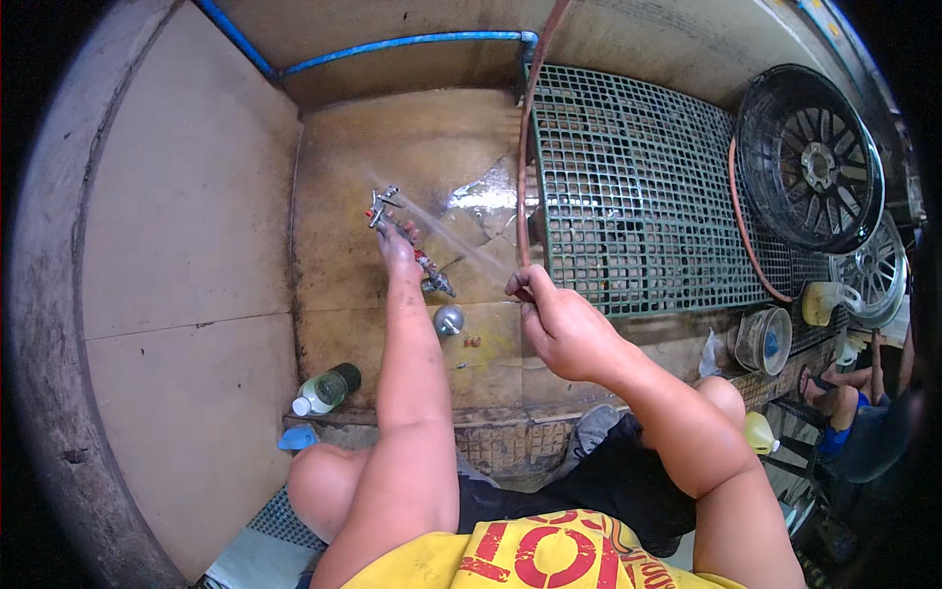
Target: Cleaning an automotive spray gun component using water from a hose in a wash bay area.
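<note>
My left hand (397,245) holds a silver spray gun (386,208) with red fittings over the stained tan floor of the wash bay. My right hand (540,309) is closed on the end of a reddish hose (523,196), and a thin jet of water sprays from it up-left across the gun. Just below the gun, partly behind my left hand, is another metal fitting (439,281). A round silver cup (448,320) and some small brass-coloured parts (471,343) lie on the floor between my forearms.
A green plastic grating (638,187) at right bears a black wheel rim (809,157). A silver rim (873,275), yellow jug (819,304) and bucket (760,342) stand nearby. A bottle (324,391) and blue cloth (296,438) lie lower left. Another person (854,432) sits at lower right.
</note>
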Demonstrator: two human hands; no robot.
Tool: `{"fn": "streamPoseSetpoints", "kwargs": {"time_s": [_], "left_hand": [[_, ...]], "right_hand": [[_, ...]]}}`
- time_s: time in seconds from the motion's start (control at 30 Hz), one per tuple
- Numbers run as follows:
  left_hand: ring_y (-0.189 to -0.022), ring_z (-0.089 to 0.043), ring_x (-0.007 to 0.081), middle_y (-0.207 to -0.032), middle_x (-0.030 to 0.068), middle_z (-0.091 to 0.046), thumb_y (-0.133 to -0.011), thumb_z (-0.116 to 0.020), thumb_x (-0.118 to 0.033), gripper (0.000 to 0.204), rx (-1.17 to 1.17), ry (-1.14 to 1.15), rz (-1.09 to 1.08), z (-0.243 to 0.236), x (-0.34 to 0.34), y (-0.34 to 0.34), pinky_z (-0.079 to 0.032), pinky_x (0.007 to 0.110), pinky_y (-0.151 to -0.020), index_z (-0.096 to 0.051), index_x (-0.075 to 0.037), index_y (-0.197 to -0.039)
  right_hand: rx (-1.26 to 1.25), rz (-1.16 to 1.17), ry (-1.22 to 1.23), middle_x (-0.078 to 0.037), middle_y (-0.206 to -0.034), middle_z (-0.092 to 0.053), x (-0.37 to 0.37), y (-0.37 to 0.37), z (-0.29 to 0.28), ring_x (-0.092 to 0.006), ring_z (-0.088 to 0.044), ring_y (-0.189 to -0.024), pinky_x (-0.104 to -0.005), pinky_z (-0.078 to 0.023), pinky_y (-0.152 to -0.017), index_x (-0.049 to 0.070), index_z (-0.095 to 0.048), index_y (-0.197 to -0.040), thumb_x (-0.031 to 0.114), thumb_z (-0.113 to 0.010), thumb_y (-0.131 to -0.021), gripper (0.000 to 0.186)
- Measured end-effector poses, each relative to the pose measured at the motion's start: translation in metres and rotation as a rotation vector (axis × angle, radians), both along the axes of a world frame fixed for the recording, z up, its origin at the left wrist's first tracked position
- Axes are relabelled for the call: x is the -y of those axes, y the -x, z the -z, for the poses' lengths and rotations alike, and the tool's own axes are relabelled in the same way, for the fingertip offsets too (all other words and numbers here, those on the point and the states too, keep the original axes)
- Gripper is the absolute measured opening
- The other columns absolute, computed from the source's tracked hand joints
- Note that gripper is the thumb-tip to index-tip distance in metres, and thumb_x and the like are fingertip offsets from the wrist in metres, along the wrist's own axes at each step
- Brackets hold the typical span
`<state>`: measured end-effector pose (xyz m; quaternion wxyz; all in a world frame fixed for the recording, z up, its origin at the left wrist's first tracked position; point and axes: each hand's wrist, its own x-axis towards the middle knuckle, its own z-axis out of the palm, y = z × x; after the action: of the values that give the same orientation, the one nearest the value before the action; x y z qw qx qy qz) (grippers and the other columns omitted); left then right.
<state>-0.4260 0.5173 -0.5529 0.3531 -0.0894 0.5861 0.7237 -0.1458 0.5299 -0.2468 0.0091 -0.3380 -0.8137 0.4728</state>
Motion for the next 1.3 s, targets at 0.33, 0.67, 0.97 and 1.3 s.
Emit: {"fn": "streamPoseSetpoints", "kwargs": {"time_s": [0.33,0.67,0.97,1.3], "left_hand": [[-0.081,-0.059,0.0128,-0.095,0.0033,-0.061,-0.109,-0.041,-0.042,0.04,-0.075,0.047,0.034,-0.009,0.007,-0.009,-0.051,0.029,-0.072,-0.054,-0.013,-0.135],[-0.083,-0.058,0.0131,-0.095,0.003,-0.06,-0.109,-0.041,-0.042,0.04,-0.06,0.046,0.014,-0.01,0.005,-0.015,-0.05,0.03,-0.075,-0.054,-0.014,-0.135],[-0.081,-0.058,0.0141,-0.093,0.0035,-0.061,-0.109,-0.041,-0.042,0.041,-0.002,0.027,0.033,-0.001,0.011,-0.008,-0.049,0.03,-0.073,-0.054,-0.014,-0.136],[-0.084,-0.062,0.0168,-0.093,0.0074,-0.064,-0.11,-0.039,-0.038,0.036,0.092,0.08,-0.003,-0.003,0.01,-0.004,-0.054,0.036,-0.074,-0.053,-0.014,-0.133]], "right_hand": [[-0.005,0.013,0.015,-0.031,-0.104,-0.065,-0.001,0.003,-0.004,-0.0506,-0.061,-0.102,-0.0523,-0.048,-0.087,-0.001,-0.042,-0.123,0.003,-0.046,-0.096,0.028],[-0.009,-0.001,-0.004,-0.031,-0.106,-0.064,-0.002,0.003,-0.001,-0.0499,-0.061,-0.101,-0.0517,-0.049,-0.086,-0.001,-0.042,-0.122,0.004,-0.046,-0.097,0.026],[0.044,-0.009,0.031,-0.031,-0.109,-0.065,-0.002,0.005,-0.004,-0.0487,-0.061,-0.107,-0.0509,-0.049,-0.091,-0.001,-0.042,-0.123,0.004,-0.045,-0.097,0.026],[0.183,-0.11,0.086,-0.032,-0.105,-0.065,0.016,0.006,-0.006,-0.0499,-0.062,-0.103,-0.0544,-0.048,-0.089,0.0,-0.042,-0.123,0.004,-0.047,-0.095,0.029]]}}
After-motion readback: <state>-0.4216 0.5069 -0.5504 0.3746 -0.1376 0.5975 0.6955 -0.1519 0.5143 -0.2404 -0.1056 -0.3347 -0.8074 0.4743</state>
